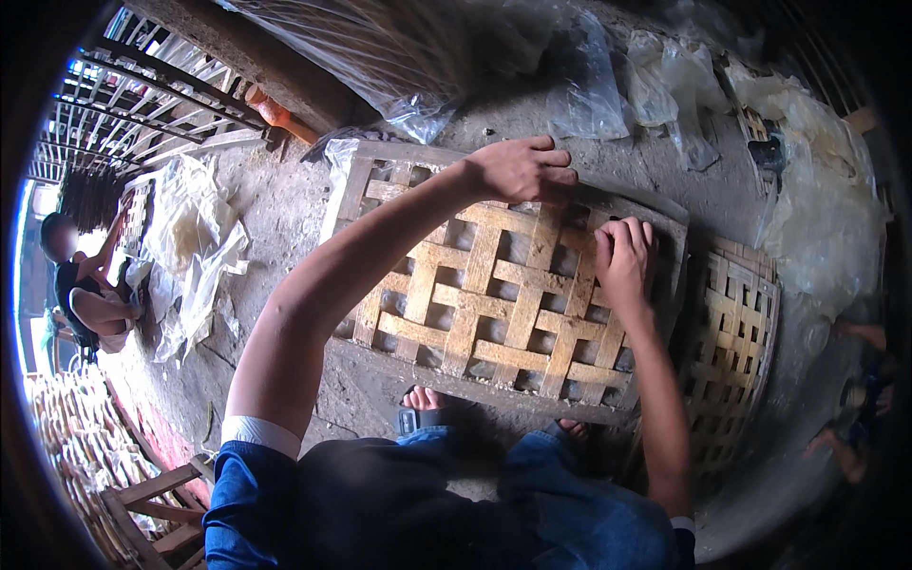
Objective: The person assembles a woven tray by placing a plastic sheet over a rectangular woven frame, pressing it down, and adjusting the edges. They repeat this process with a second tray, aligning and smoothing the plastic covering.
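A woven bamboo lattice panel (484, 268) in a wooden frame lies in front of my feet. My left hand (521, 171) is over its far edge, fingers bent and drawn together; what they hold, if anything, is hidden. My right hand (625, 255) is curled over the panel's right part, knuckles up. Its fingertips face the lattice and I cannot see what is in them. A brownish blur shows between the two hands. Clear plastic sheet (339, 185) sticks out at the panel's left corner.
A second lattice panel (730, 342) lies at the right. Crumpled plastic sheets (195, 242) are on the concrete floor, with more plastic (817, 209) at the far right. A person (90, 290) crouches at the left near a wooden stand (157, 503). Another person's limbs (845, 451) show at the right rim.
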A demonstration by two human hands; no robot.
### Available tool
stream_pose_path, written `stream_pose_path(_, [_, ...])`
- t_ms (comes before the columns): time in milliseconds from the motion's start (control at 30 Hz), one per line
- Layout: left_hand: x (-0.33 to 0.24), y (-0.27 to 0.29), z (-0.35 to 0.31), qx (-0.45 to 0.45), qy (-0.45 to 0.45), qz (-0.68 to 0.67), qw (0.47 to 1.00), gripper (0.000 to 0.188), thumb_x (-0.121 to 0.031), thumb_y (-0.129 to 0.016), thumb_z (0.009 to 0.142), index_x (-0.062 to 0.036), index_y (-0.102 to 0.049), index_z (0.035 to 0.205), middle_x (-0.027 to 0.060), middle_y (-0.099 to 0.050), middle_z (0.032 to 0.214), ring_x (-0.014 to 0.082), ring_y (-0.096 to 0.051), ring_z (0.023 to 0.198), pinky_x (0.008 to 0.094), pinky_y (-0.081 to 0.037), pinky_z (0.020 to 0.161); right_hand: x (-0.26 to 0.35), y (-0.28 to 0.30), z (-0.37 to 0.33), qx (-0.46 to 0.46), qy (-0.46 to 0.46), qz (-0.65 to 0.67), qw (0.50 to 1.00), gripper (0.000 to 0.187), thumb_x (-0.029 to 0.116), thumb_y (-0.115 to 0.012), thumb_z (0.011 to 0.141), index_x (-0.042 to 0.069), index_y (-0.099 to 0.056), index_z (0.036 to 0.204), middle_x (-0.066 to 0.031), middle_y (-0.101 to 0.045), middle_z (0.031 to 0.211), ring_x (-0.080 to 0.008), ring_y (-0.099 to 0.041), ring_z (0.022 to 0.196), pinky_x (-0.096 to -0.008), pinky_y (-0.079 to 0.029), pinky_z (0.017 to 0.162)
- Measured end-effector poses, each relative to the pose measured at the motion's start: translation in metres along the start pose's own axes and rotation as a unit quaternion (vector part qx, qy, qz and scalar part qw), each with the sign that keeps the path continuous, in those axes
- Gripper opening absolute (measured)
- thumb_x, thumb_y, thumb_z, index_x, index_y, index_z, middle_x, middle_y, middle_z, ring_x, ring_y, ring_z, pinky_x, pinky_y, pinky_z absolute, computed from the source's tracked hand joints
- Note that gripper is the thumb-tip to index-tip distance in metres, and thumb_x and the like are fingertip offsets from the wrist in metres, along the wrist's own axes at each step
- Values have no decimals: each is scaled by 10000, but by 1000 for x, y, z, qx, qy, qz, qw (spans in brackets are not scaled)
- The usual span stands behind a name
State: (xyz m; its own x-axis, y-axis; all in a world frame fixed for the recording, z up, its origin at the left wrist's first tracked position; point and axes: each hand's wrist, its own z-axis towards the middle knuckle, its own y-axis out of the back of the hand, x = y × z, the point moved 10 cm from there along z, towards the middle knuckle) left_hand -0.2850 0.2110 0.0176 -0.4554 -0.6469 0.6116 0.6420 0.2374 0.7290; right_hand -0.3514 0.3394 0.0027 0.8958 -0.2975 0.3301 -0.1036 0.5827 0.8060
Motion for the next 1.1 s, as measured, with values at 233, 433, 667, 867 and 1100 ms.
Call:
stream_pose_path(233, [1, -17, -6, 70, 36, -139, 987, 455, -437, -390, 955, -342, -513, 1383, -19, -541, 1323, 165, -496, 1192, 327, -431, 1041, -6, 3, -2, -13, -15, 81, 997, 100, 138, -694, 908, 74, -621, 883, -101, -600, 904, -338, -568, 890, -456, -444, 780])
stream_pose_path(433, [11, 6, -6, -2, 39, -134, 990, 342, -320, -492, 947, -311, -600, 1271, -45, -556, 1186, 168, -509, 1099, 309, -444, 927, -8, 5, -2, -3, -27, 82, 996, 92, 130, -710, 888, 75, -637, 892, -91, -607, 899, -330, -572, 887, -444, -443, 786])
stream_pose_path(667, [16, -1, -8, 57, 60, -155, 984, 392, -373, -490, 914, -291, -627, 1272, -48, -572, 1255, 167, -510, 1125, 310, -426, 996, -5, 8, -1, -16, -25, 97, 995, 84, 103, -712, 874, 69, -635, 883, -93, -597, 873, -323, -561, 854, -437, -436, 774])
stream_pose_path(867, [15, 0, -10, 10, 67, -180, 981, 359, -298, -572, 877, -269, -634, 1229, -28, -564, 1291, 192, -526, 1134, 325, -457, 953, -3, 10, 0, -18, -19, 95, 995, 82, 103, -711, 871, 73, -637, 890, -91, -603, 883, -332, -567, 871, -440, -441, 787])
stream_pose_path(1100, [-2, -5, -14, 36, 45, -162, 985, 282, -247, -601, 911, -192, -638, 1185, 9, -566, 1165, 216, -536, 1102, 343, -459, 929, 0, 9, 1, -13, -25, 93, 995, 82, 108, -715, 870, 73, -641, 879, -76, -604, 874, -305, -570, 842, -432, -442, 776])
